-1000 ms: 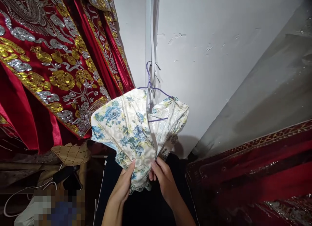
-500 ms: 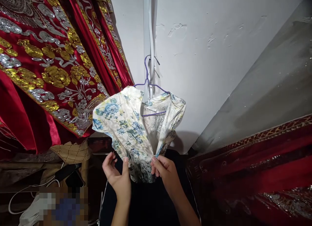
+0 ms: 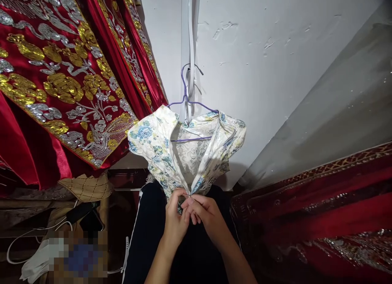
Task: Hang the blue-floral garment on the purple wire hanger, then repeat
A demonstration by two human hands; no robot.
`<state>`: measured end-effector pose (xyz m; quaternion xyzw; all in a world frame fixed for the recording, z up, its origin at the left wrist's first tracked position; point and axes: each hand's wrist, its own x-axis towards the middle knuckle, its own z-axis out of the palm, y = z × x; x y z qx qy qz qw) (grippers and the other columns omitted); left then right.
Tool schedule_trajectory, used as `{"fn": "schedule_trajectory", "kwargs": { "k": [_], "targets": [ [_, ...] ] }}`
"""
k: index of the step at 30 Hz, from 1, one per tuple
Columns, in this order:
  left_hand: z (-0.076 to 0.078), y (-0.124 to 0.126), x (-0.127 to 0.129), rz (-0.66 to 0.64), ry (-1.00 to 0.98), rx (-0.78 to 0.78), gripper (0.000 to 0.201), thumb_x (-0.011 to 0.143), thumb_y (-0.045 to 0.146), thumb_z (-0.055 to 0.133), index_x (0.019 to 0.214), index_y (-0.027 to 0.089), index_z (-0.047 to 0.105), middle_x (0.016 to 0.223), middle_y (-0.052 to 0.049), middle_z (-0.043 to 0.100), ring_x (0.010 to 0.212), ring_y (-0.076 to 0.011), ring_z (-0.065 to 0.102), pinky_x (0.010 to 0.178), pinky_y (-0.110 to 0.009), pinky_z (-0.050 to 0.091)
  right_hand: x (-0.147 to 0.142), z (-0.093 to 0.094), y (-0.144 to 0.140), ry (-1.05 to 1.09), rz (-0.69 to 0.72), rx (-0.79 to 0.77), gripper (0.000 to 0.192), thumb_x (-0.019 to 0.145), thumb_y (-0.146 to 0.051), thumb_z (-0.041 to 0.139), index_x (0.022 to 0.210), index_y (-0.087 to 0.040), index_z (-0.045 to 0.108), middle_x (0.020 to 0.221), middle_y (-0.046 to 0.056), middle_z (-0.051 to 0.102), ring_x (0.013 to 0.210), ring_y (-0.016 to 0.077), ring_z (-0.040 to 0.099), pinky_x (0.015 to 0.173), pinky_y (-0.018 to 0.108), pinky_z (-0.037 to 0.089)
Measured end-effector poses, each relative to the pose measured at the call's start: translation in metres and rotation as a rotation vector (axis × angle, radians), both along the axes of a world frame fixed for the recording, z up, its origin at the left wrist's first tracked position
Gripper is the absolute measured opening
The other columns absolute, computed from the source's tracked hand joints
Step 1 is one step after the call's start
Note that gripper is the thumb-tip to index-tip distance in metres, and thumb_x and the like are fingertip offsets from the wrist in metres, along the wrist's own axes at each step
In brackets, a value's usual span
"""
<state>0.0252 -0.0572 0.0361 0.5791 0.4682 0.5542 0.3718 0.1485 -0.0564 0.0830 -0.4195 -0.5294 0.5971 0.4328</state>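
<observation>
The floral garment (image 3: 186, 153) is hanging on a purple wire hanger (image 3: 191, 108) against the white wall (image 3: 275, 72). Its open edges are being pinched together at the bottom by the left hand (image 3: 174, 218) and right hand (image 3: 205, 216), keeping the fabric taut.

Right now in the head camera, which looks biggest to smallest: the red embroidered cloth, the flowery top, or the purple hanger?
1. red embroidered cloth
2. flowery top
3. purple hanger, partly hidden inside the top.
</observation>
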Motion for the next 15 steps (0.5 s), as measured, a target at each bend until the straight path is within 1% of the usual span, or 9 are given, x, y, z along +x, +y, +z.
{"fn": "schedule_trajectory", "kwargs": {
  "k": [1,3,6,9,12,14,15],
  "targets": [
    [0.003,0.000,0.000,-0.042,0.009,-0.019,0.012,0.095,0.027,0.056,0.106,0.023,0.055,0.091,-0.004,0.061,0.085,-0.0212,0.061,0.078,-0.032,0.048,0.002,0.003,0.003,0.002,0.013,-0.004,0.038,0.094,-0.044,0.053,0.081,-0.015,0.073,0.058,0.003,0.068,0.047,0.0113,0.047,0.049,0.024,0.035],
    [0.010,0.000,0.001,-0.102,0.039,-0.039,0.012,0.099,0.027,0.049,0.110,0.022,0.052,0.094,-0.005,0.061,0.087,-0.0212,0.061,0.081,-0.032,0.048,0.005,0.014,0.011,0.025,-0.019,-0.008,0.038,0.094,-0.044,0.054,0.080,-0.014,0.073,0.056,0.003,0.067,0.045,0.0106,0.045,0.048,0.024,0.034],
    [0.015,0.000,0.003,-0.114,0.124,-0.028,0.015,0.103,0.028,0.041,0.106,0.021,0.054,0.096,-0.007,0.060,0.090,-0.0208,0.058,0.085,-0.033,0.045,0.011,0.043,0.034,0.109,-0.140,0.010,0.035,0.091,-0.045,0.058,0.080,-0.015,0.073,0.053,0.001,0.064,0.043,0.0097,0.043,0.044,0.023,0.030],
    [0.007,0.003,0.003,-0.099,0.190,-0.021,0.015,0.104,0.029,0.040,0.100,0.021,0.052,0.087,-0.003,0.052,0.080,-0.0179,0.052,0.076,-0.029,0.042,0.014,0.084,0.066,0.159,-0.233,0.079,0.030,0.086,-0.042,0.065,0.078,-0.014,0.073,0.052,0.000,0.062,0.042,0.0085,0.042,0.042,0.022,0.030],
    [-0.008,0.010,-0.001,-0.112,0.228,-0.015,0.014,0.104,0.030,0.040,0.099,0.021,0.049,0.082,0.000,0.046,0.072,-0.0155,0.047,0.068,-0.027,0.039,0.009,0.124,0.094,0.190,-0.225,0.163,0.025,0.085,-0.034,0.065,0.077,-0.012,0.073,0.053,0.001,0.062,0.042,0.0066,0.042,0.041,0.020,0.029],
    [-0.015,0.017,-0.008,-0.124,0.263,-0.004,0.014,0.104,0.031,0.039,0.099,0.021,0.048,0.082,0.000,0.046,0.071,-0.0153,0.048,0.068,-0.027,0.040,0.003,0.143,0.105,0.236,-0.223,0.215,0.023,0.086,-0.030,0.062,0.076,-0.012,0.072,0.052,0.000,0.061,0.041,0.0061,0.042,0.040,0.019,0.029],
    [-0.015,0.021,-0.012,-0.135,0.294,0.000,0.015,0.104,0.031,0.038,0.098,0.021,0.049,0.082,-0.001,0.047,0.072,-0.0156,0.049,0.070,-0.027,0.040,-0.001,0.149,0.108,0.255,-0.229,0.241,0.023,0.086,-0.028,0.060,0.075,-0.012,0.072,0.051,0.000,0.061,0.040,0.0061,0.042,0.039,0.019,0.028]
  ]
}}
